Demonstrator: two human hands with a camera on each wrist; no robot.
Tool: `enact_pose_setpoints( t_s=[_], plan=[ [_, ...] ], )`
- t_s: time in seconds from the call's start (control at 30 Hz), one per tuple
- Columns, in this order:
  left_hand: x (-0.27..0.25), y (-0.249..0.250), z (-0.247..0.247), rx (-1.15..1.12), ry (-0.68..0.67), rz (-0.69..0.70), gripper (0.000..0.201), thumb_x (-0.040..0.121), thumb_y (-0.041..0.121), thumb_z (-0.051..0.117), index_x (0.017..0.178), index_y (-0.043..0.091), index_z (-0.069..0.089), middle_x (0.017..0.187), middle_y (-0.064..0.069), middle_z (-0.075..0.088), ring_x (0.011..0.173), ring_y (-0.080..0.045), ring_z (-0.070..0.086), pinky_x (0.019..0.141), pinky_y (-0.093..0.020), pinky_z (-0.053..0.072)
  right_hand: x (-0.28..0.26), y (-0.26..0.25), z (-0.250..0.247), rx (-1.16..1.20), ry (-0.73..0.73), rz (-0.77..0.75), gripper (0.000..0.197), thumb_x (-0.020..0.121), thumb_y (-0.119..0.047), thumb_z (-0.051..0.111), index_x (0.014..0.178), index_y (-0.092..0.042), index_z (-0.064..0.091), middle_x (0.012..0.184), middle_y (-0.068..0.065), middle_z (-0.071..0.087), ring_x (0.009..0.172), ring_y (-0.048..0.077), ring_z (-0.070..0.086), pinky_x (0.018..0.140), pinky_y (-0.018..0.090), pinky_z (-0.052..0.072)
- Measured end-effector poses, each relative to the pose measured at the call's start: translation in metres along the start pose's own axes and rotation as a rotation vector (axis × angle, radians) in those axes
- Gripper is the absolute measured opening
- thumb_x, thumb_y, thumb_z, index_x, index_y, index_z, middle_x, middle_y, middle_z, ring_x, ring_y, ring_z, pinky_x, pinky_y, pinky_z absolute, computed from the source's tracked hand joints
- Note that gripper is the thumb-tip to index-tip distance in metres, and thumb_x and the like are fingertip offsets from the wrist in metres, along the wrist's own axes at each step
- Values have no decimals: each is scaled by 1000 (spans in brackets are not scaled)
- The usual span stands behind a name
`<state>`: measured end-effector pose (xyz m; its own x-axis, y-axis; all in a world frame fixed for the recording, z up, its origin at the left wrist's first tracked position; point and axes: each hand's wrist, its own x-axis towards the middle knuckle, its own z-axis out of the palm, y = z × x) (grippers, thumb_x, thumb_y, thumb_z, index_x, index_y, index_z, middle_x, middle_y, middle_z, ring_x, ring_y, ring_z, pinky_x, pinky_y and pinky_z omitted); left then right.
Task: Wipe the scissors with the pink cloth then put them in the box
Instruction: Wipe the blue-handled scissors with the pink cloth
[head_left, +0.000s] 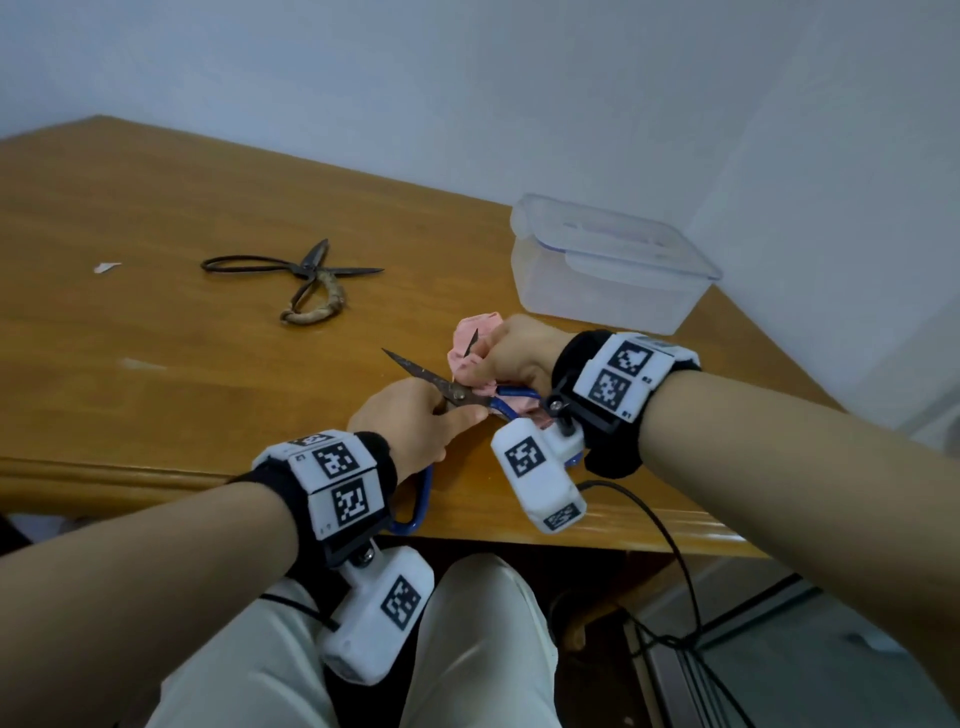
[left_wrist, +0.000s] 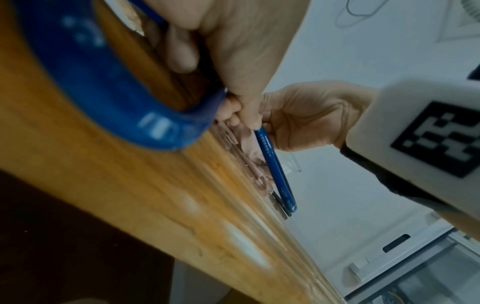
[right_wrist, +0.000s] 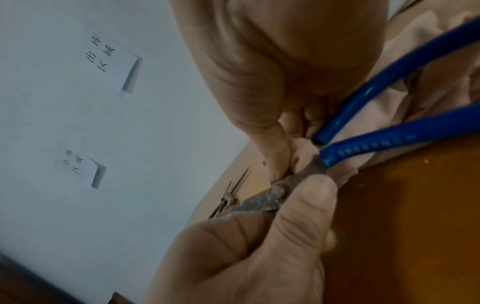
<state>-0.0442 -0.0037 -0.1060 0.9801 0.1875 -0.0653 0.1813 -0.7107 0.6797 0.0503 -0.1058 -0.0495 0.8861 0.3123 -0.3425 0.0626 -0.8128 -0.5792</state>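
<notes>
Beside the clear plastic box (head_left: 613, 265), the left hand (head_left: 410, 421) pinched rusty blue-handled scissors (head_left: 457, 392) while the right hand (head_left: 511, 353) gripped the crumpled pink cloth (head_left: 470, 345) round an exposed blade that could cut fingers.

Rusty rough metal scissors (head_left: 441, 387) with glossy blue plastic handles, glossy wooden table (head_left: 156, 208), clear plastic box (head_left: 597, 291).

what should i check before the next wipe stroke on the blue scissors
1. Left hand grips the blue-handled scissors near the pivot: ok.
2. Right hand holds the pink cloth round one blade: ok.
3. Blades spread, bare tip pointing away from the body: ok.
4. Rust on the bare blade: not ok, not wiped yet.
5. Box lid is on: not ok for putting in.
6. Fingers clear of the wrapped edge: cannot tell.
</notes>
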Motion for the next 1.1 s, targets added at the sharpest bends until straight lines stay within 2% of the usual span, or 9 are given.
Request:
enact_pose_setpoints(
  t_s=[0.1, 0.17, 0.4, 0.53, 0.67, 0.77, 0.87, 1.0, 1.1],
  plan=[
    [-1, 0, -1, -28, -3, -5, 50, 90, 55, 54, 58, 17, 47, 51, 2, 57, 41, -8, 47, 48, -24, 33, -1, 0, 4, 135, 60, 24, 25, 67, -13, 86, 80, -11, 64, 94, 8, 67, 94, 23, 65, 91, 45, 54],
    [0, 0, -1, -30, 2, -3, 51, 90, 55, 54, 58, 16, 48, 51, 2, 57, 42, -8, 49, 48, -24, 33, -1, 1, 5, 172, 100, 26, 25, 64, -11, 88, 73, -10, 64, 94, 11, 70, 96, 27, 67, 88, 47, 55],
    [-3, 3, -2, -23, -1, -25, 47, 91, 54, 54, 60, 20, 48, 53, 2, 58, 44, -9, 49, 48, -24, 34, -9, 6, 1, 226, 73, 28, 26, 73, -23, 82, 87, -5, 69, 81, 9, 69, 74, 20, 64, 72, 32, 55],
    [-3, 3, -1, -22, -1, -21, 44, 90, 56, 53, 64, 20, 53, 54, 2, 58, 44, -9, 49, 48, -24, 34, -10, 6, 0, 162, 50, 2, 36, 74, -20, 79, 105, -6, 68, 100, 11, 69, 87, 23, 64, 81, 35, 54],
    [-3, 2, -1, -20, 1, -34, 41, 90, 56, 53, 70, 21, 59, 55, 3, 59, 45, -7, 50, 47, -22, 33, -9, 7, 2, 115, 12, -16, 15, 70, -21, 82, 80, -20, 71, 93, 5, 70, 90, 22, 66, 87, 39, 55],
    [-1, 3, -1, -14, -5, -62, 48, 89, 58, 52, 78, 13, 65, 57, 1, 61, 45, -10, 50, 47, -23, 33, -7, 7, 3, 193, 64, 11, 27, 69, -24, 81, 87, -8, 69, 98, 16, 71, 93, 28, 68, 84, 45, 55],
    [-1, 3, -1, 3, -2, -62, 49, 89, 59, 52, 66, 16, 55, 55, 1, 59, 42, -9, 47, 46, -24, 32, -11, 5, 1, 226, 24, 27, 34, 69, -14, 78, 97, 2, 68, 101, 21, 70, 95, 32, 68, 88, 49, 54],
    [-2, 4, 0, 25, 15, -41, 49, 88, 60, 52, 61, 19, 50, 54, 2, 58, 42, -9, 46, 48, -24, 33, -8, 9, 0, 212, 27, -40, 24, 69, -4, 82, 91, -6, 74, 89, 6, 71, 86, 20, 67, 87, 38, 56],
    [-1, 1, 2, 15, 18, -57, 53, 86, 62, 52, 60, 17, 51, 53, 2, 59, 44, -11, 47, 50, -25, 35, -8, 10, 0, 255, 51, -63, 28, 68, 0, 83, 94, -4, 74, 78, 0, 66, 78, 15, 65, 83, 34, 57]
  ],
)
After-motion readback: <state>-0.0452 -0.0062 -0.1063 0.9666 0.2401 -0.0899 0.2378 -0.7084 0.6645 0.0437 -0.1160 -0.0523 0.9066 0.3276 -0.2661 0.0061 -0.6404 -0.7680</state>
